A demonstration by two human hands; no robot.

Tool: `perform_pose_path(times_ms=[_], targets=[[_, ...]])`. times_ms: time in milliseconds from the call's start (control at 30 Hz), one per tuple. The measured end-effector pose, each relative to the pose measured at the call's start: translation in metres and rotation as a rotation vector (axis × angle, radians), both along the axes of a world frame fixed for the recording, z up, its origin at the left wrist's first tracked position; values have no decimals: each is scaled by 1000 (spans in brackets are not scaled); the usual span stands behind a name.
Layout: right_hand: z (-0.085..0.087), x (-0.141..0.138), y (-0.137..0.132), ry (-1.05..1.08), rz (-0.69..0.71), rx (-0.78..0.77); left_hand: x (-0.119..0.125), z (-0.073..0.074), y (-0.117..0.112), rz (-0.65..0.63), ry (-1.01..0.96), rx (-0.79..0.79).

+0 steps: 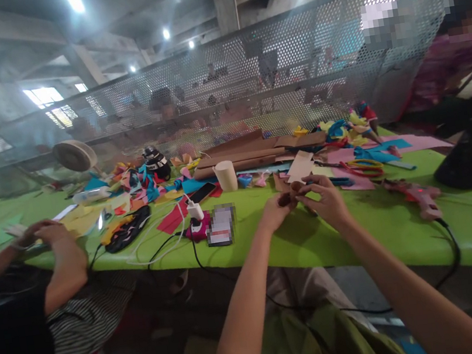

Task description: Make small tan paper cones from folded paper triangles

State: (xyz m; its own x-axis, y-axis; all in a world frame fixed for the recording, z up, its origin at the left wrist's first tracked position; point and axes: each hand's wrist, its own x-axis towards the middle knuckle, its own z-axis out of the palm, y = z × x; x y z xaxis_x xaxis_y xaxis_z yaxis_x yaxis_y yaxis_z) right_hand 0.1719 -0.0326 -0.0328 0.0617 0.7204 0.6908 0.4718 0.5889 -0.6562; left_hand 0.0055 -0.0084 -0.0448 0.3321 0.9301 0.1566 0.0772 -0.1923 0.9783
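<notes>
My left hand (277,211) and my right hand (327,199) meet above the green table, both with closed fingers. Between them is a small brown piece (295,187), perhaps paper or card; its exact kind is too small to tell. The left fingers curl around one brown part, and the right thumb and fingertips pinch the other side. Just beyond lie brown card scraps (281,182) and a pale card (300,166). Scissors with red and yellow handles (363,168) rest to the right, and a pink glue gun (419,197) lies farther right.
A white cup-shaped roll (226,176), a phone (221,225) and a pink power adapter (199,228) with cables stand left of my hands. Coloured scraps and brown cardboard (238,162) line a perforated metal screen (283,75). A co-worker's hands (44,232) are at left; a black object (471,148) stands right.
</notes>
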Motion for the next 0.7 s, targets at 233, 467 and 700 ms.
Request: perform_pose_path(times_ms=[233, 467, 700], targets=[[-4, -2, 2, -53, 37, 54, 0, 6, -7, 22, 100, 69], [-9, 0, 6, -88, 48, 104, -3, 1, -3, 77, 206, 128], [-11, -1, 7, -106, 29, 140, -4, 3, -7, 165, 242, 175]])
